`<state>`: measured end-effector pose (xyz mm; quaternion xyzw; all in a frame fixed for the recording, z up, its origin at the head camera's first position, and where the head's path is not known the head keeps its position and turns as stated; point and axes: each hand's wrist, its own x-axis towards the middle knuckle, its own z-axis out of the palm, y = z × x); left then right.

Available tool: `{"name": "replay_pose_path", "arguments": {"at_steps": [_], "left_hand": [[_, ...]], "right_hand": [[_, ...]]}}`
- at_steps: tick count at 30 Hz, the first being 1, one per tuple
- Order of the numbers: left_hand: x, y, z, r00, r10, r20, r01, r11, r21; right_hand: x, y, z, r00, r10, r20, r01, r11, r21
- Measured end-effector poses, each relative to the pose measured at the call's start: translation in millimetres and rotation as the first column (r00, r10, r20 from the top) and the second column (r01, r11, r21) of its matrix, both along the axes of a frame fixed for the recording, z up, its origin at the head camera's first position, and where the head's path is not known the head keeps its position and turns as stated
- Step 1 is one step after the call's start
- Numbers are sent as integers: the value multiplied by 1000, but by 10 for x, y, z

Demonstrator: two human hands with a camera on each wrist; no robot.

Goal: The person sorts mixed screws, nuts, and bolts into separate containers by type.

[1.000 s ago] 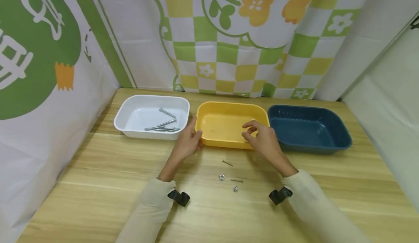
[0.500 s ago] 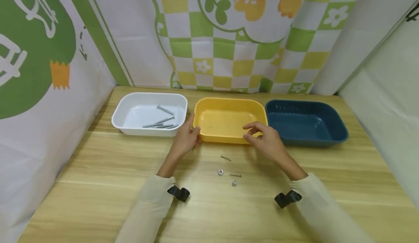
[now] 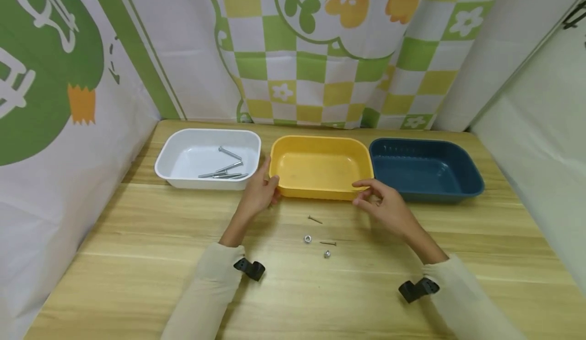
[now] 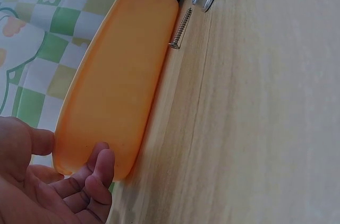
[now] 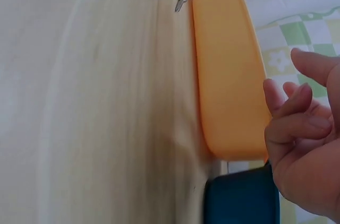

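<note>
My left hand [image 3: 257,195] holds the left end of the yellow bin [image 3: 316,167], thumb at the near corner and fingers along the outer side. In the left wrist view, its fingertips lie against the orange-looking end wall. My right hand [image 3: 386,210] hovers at the front right corner of that bin, fingers loosely bent, thumb and index apart. Nothing shows between them in the right wrist view. On the table in front lie two small screws, an upper screw [image 3: 315,220] and a lower screw [image 3: 328,244], plus a nut [image 3: 308,239] and a small shiny metal piece [image 3: 327,254].
To the left stands a white bin [image 3: 183,162] with several long bolts [image 3: 229,167] in it. A dark blue bin [image 3: 421,174] sits against the yellow one's right side. Behind the wooden table [image 3: 137,258] hangs a checked curtain [image 3: 311,65].
My right hand has drawn back from over the yellow bin, moving right and toward me to its front corner. My left hand keeps its place on the bin's left end.
</note>
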<state>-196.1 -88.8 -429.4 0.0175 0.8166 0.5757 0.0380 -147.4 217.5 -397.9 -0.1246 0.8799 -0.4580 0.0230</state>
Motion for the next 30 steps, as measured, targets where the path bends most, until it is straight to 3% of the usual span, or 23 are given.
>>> {"name": "replay_pose_path", "arguments": {"at_steps": [8, 17, 30], "left_hand": [[-4, 35, 39, 1000, 1, -1, -1, 1000, 22], [15, 24, 33, 1000, 3, 18, -2, 1000, -6], [31, 19, 16, 999, 5, 32, -5, 1000, 16]], "right_hand": [[68, 145, -77, 997, 47, 69, -47, 999, 3], [144, 74, -192, 982, 157, 105, -156, 988, -18], [209, -50, -221, 966, 197, 169, -198, 980, -10]]}}
